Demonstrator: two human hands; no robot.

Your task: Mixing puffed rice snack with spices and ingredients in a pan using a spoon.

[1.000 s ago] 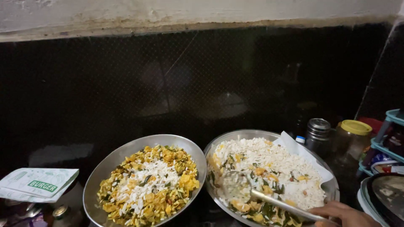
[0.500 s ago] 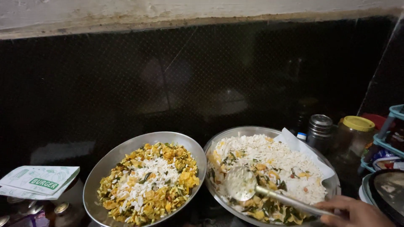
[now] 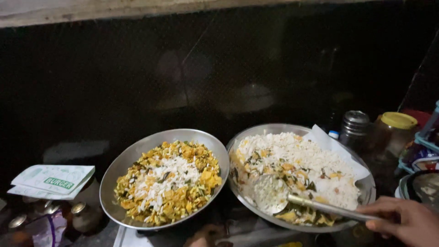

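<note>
The right hand (image 3: 404, 222) is cut off by the lower right corner, so only its fingers (image 3: 379, 215) and part of the back show; the end of the spoon handle (image 3: 329, 208) is hidden inside them. No left hand is in view. A paper sheet (image 3: 336, 148) runs under the rice and its lower part is covered. At the right edge, a blue rack (image 3: 427, 137) and a dark round lid (image 3: 423, 187) are cut off. Small jars (image 3: 84, 215) at the lower left are dim and blurred, their contents impossible to tell. The surface (image 3: 238, 235) between the plates is too dark to make out.
</note>
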